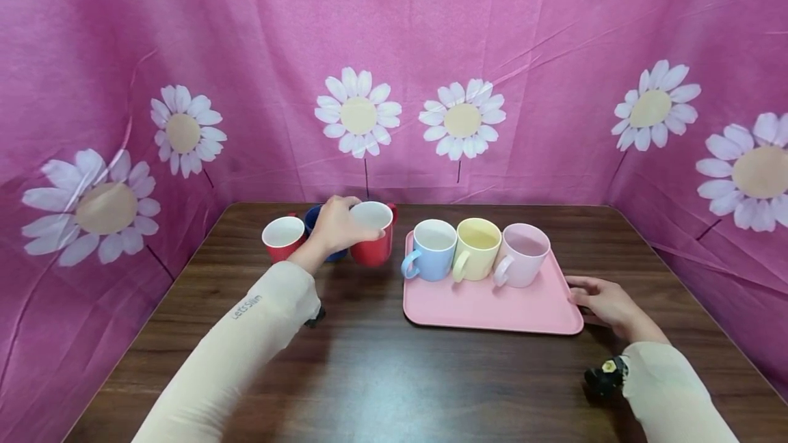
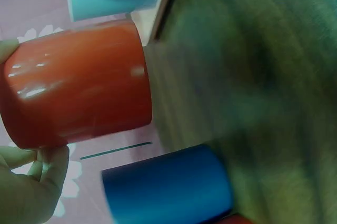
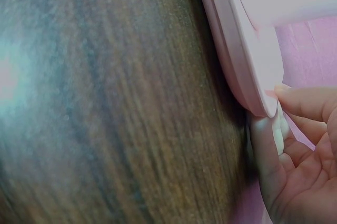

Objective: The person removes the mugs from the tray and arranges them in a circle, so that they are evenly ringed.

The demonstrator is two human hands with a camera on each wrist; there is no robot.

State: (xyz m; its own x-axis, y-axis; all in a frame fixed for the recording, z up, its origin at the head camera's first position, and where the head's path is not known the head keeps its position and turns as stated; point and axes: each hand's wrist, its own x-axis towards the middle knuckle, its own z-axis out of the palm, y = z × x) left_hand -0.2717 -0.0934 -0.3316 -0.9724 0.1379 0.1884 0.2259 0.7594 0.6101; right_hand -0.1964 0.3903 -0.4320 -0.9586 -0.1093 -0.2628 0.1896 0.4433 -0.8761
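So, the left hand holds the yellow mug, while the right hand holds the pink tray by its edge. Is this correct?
No: the left hand holds a red mug, as the head view shows; the right hand holds the pink tray by its edge.

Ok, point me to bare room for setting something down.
Free: the front of the tray, before its light blue mug, yellow mug and pink mug; also the table between the left sleeve and tray. Crowded: back left, where a held red mug, dark blue mug and second red mug cluster.
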